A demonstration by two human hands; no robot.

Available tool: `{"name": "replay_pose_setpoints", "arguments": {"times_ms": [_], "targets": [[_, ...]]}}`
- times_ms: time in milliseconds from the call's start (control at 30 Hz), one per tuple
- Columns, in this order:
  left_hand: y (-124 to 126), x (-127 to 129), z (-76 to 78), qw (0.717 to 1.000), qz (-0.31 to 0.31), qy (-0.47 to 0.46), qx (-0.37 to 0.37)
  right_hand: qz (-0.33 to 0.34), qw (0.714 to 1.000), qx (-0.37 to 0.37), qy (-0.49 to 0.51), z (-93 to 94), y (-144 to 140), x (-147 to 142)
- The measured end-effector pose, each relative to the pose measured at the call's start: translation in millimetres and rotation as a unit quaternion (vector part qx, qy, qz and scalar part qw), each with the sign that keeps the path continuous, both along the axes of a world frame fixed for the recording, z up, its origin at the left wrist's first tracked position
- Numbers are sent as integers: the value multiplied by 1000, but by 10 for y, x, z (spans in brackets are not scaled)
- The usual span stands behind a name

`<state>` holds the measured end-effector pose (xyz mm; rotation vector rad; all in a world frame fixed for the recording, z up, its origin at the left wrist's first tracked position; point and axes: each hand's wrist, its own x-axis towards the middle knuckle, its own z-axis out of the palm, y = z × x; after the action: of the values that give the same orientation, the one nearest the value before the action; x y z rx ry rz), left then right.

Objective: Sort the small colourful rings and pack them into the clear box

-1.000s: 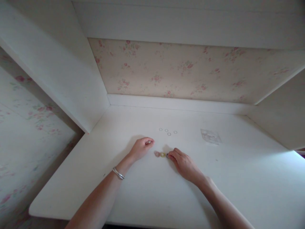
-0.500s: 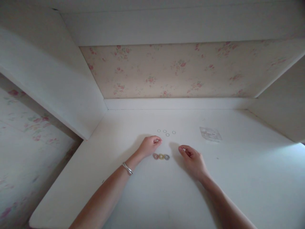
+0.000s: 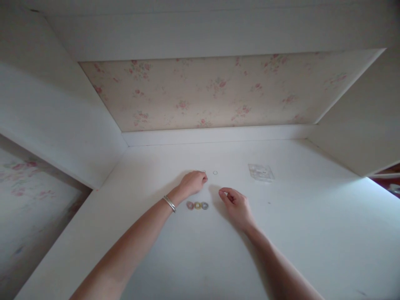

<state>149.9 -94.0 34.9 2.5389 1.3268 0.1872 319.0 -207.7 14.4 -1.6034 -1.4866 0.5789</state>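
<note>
My left hand is closed, knuckles up, its fingertips down by the thin wire-like rings on the white desk. One thin ring lies just beyond it to the right, and another shows only in part behind the knuckles. Whatever its fingers hold is hidden. My right hand is a little nearer and to the right, thumb and index finger pinched together; anything between them is too small to make out. Nearer than the left hand, a pink coil, a yellow coil and a grey coil lie in a row.
A clear plastic box rests on the desk to the far right of my hands. A small dark speck lies nearer than it. White side panels and a low back ledge bound the desk, with flowered wallpaper behind.
My left hand has moved away from me towards the thin rings and now covers some of them. The right hand stays pinched. The whole view has shifted, so things appear further left.
</note>
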Motion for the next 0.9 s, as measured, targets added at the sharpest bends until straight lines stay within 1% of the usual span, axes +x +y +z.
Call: {"name": "replay_pose_setpoints", "arguments": {"times_ms": [100, 167, 300, 400, 533, 667, 900], "targets": [[-63, -60, 20, 1000, -5, 0, -20, 6, 1000, 4, 6, 6, 2, -8], [-108, -113, 51, 999, -6, -23, -33, 11, 1000, 3, 10, 9, 0, -11], [-235, -234, 162, 994, -14, -90, -61, 19, 1000, -6, 16, 13, -4, -13], [-395, -305, 251, 988, -35, -118, -94, 20, 1000, -9, 13, 11, -1, -13], [-605, -343, 316, 987, -91, -92, -93, 13, 1000, -7, 1, 0, 5, -13], [-683, -338, 325, 985, -136, -59, -86, 10, 1000, -5, -4, -13, 5, -9], [-655, -334, 278, 985, -145, -48, -80, 11, 1000, -7, -8, -9, 5, -9]]}}
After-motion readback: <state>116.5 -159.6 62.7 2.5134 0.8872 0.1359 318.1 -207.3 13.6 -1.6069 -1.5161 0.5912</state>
